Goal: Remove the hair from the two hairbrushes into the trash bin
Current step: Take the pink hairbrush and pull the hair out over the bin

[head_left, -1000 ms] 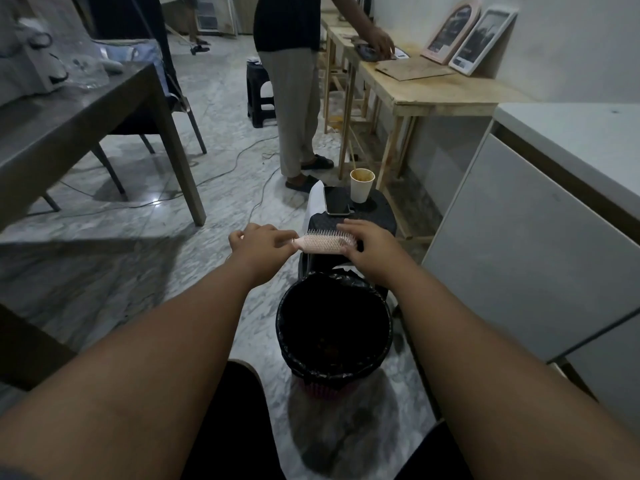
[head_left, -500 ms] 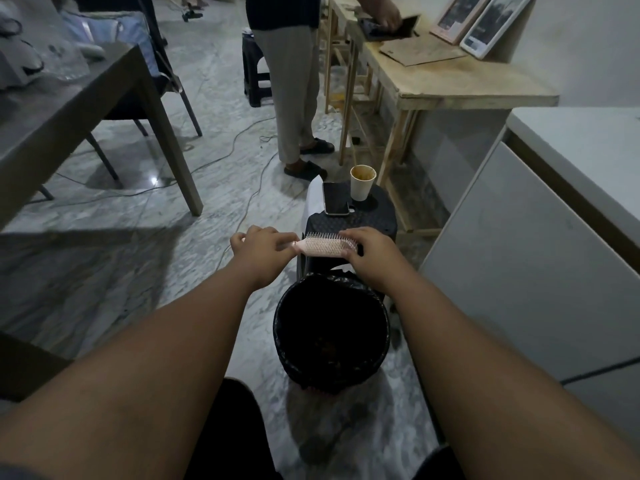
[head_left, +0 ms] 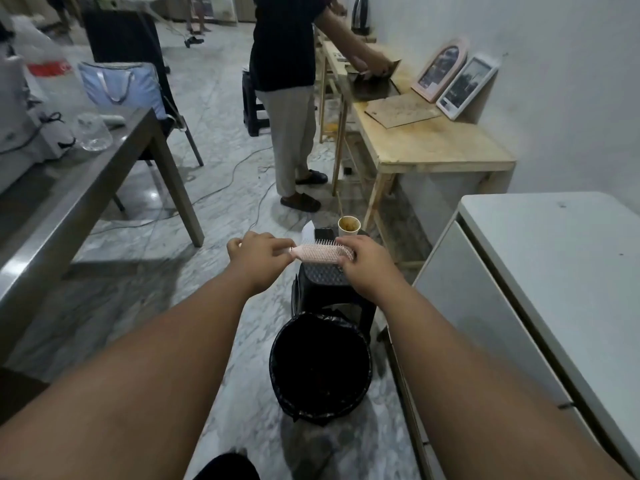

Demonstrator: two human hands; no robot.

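Note:
A pink hairbrush (head_left: 317, 252) lies level between my hands, bristles pointing away from me, above a black stool (head_left: 325, 275). My left hand (head_left: 258, 256) grips its handle. My right hand (head_left: 365, 263) is curled over the far end of the brush head, fingers wrapped round the tip. A black-lined trash bin (head_left: 320, 367) stands on the floor below and nearer to me, its mouth open. Whether any hair sits in the bristles cannot be seen. Only one hairbrush is in view.
On the stool stand a paper cup (head_left: 349, 226) and a dark phone (head_left: 325, 234). A white cabinet (head_left: 540, 271) is close on the right, a grey table (head_left: 86, 188) on the left. A person (head_left: 287, 98) stands at a wooden table (head_left: 433, 143) ahead. Cables cross the floor.
The view has tilted up, so the bin sits lower in frame. Both hands keep their hold on the brush in about the same place.

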